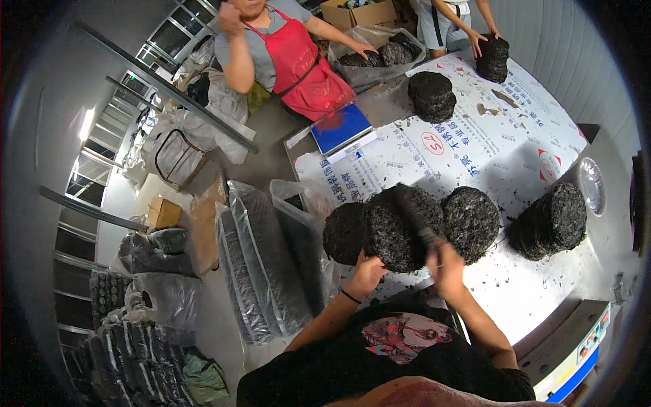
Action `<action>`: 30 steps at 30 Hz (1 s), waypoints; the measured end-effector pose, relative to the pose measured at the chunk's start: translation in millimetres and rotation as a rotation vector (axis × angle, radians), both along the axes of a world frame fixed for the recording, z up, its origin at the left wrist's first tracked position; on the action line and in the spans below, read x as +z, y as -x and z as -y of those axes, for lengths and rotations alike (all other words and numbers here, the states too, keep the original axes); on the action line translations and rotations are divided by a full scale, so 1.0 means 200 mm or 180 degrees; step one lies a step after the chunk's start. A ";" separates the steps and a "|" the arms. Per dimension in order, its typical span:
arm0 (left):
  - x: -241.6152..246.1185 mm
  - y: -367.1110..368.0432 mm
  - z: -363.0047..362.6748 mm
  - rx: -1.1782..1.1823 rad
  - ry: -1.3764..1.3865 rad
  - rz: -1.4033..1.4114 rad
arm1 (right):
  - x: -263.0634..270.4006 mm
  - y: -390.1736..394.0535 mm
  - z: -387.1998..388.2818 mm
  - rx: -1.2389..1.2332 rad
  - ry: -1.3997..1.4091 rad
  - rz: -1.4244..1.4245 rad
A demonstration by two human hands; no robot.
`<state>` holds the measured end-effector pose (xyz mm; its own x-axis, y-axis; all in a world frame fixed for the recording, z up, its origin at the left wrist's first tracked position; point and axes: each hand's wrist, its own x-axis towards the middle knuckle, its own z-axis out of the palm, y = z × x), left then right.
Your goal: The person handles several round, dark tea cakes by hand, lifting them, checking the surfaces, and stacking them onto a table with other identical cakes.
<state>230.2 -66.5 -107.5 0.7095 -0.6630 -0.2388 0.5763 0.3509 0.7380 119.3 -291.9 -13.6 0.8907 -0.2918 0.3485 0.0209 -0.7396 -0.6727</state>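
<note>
My left hand [370, 272] grips the lower left edge of a thick round stack of dark dried seaweed sheets [389, 234]. In my right hand [445, 264] is a dark, motion-blurred brush-like tool [414, 211], held across the face of that stack; its exact kind is unclear. Another round seaweed stack [342, 234] lies just left of the held one, partly hidden behind it. To the right rests a further stack [472, 224], and beyond it a longer stack [557, 219] lies on its side. Dark crumbs are scattered over the printed film on the table [508, 290].
A blue-topped scale [342, 129] stands at the table's far left corner. Beyond are two stacks [431, 96] [492, 58], one held by a co-worker. Another co-worker in a red apron [305, 66] touches a filled bag [376, 53]. Tall plastic bags [264, 254] stand left; a machine [569, 351] sits lower right.
</note>
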 end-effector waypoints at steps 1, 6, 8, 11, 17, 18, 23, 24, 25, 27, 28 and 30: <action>0.01 0.00 -0.01 0.0214 0.0143 -0.0471 | -0.02 0.02 0.05 -0.0568 -0.1188 -0.0221; 0.13 -0.05 -0.04 0.0266 0.0214 -0.0893 | -0.55 0.04 0.77 -0.2424 -0.1264 0.0052; 0.12 -0.04 -0.10 0.0271 0.0295 -0.0912 | -0.59 0.04 0.75 -0.2936 0.0090 -0.0557; 0.10 -0.03 -0.08 0.0367 0.0241 -0.0923 | -0.14 -0.06 0.25 -0.0818 -0.0547 0.0433; -0.06 -0.06 -0.02 -0.0202 -0.0286 0.0780 | 0.03 -0.07 -0.15 0.0525 0.0691 0.0028; 0.07 -0.04 0.06 0.0130 0.0263 -0.0529 | 0.02 -0.07 -0.14 0.0477 0.0713 -0.0004; 0.10 -0.01 0.01 0.0198 0.0287 -0.0787 | -0.02 -0.07 -0.20 0.0320 0.1056 0.0586; 0.13 0.01 0.02 0.0188 0.0242 -0.0675 | -0.02 -0.07 -0.20 0.0308 0.1183 0.0616; 0.14 0.02 0.03 0.0175 0.0196 -0.0568 | -0.03 -0.08 -0.20 0.0307 0.1189 0.0589; -0.01 -0.04 -0.01 0.0004 0.0054 0.0228 | -0.08 -0.12 -0.22 0.0178 0.1418 0.0136; 0.06 -0.03 0.01 -0.0184 -0.0047 0.0937 | -0.08 -0.14 -0.17 -0.0096 0.0497 0.0764; 0.16 -0.04 -0.06 -0.0075 -0.0480 0.1708 | 0.04 -0.16 -0.11 -0.0888 -0.0548 0.1101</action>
<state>237.4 -55.2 -74.8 0.7432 -0.6665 0.0585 0.1121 0.2102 0.9712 151.8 -270.2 -6.3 0.6104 -0.5829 0.5363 0.0816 -0.6272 -0.7745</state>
